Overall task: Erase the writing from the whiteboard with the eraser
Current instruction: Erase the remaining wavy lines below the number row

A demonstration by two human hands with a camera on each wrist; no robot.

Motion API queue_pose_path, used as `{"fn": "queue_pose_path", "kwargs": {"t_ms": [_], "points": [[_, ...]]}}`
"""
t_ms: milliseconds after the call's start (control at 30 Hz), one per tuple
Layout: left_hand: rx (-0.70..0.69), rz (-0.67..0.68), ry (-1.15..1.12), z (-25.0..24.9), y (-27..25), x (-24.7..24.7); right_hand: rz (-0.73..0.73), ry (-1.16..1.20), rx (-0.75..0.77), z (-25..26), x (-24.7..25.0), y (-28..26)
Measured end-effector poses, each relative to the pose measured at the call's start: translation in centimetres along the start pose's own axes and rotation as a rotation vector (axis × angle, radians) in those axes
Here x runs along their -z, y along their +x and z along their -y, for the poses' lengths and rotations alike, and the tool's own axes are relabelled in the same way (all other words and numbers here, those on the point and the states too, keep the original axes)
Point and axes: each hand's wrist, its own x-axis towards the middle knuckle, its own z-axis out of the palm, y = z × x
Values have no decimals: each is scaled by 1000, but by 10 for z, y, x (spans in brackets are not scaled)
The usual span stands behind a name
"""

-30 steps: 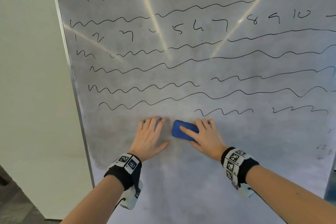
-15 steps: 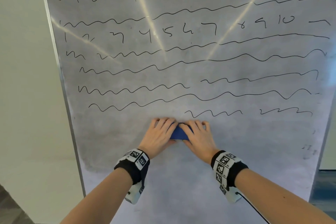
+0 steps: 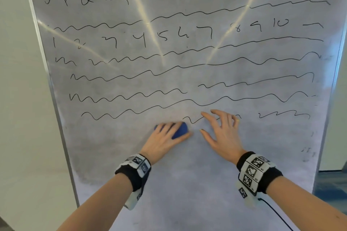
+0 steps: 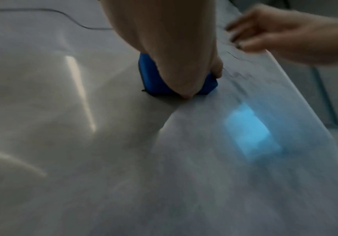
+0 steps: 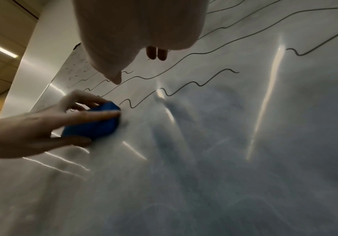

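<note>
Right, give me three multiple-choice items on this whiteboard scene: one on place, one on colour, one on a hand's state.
1. Where is the eraser on the whiteboard?
A. below the lowest wavy lines
B. on the letter row
C. on the number row

2. What colour is the eraser?
A. red
B. blue
C. green

3. What is the right hand doing?
A. gripping the eraser
B. holding a marker
C. open, holding nothing

Answers:
1. A, the head view shows it under all the writing.
2. B, both wrist views show blue.
3. C, its fingers are spread while the left hand grips the eraser.
</note>
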Motion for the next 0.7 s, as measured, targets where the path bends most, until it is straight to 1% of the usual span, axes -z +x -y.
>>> {"fn": "queue_pose_path", "kwargs": {"t_ms": [100,133,167,233,300,333,400,433,467,567,600,633,700], "points": [[257,-46,-37,30,-13,15,10,-1,-31,-8,-1,-5],[312,-52,-45,33,-14,18,16,0,-39,-10,-2,-6],[329,-60,-47,29,-12,19,19,-2,-45,-10,-3,-7],[265,-62,-63,7,-2,11,21,-3,-48,-9,-3,-5],[141,-46,-85,-22,11,-2,15,2,-48,-8,0,-3],[83,-30,-82,-29,17,-5,11,2,-47,-9,2,-3],[-1,-25,-46,-25,22,-4,7,-7,-43,-16,8,-4],[-9,-24,-33,-17,21,0,9,-14,-49,-21,10,-5],[20,-25,-36,-8,20,5,12,-24,-60,-26,13,-7],[221,-57,-102,0,21,13,20,-44,-98,-38,17,-17],[237,-54,-121,-8,22,12,22,-47,-99,-38,18,-21],[208,-46,-129,-19,24,9,25,-48,-93,-38,20,-24],[72,-31,-125,-35,28,-1,34,-54,-73,-37,23,-27]]}}
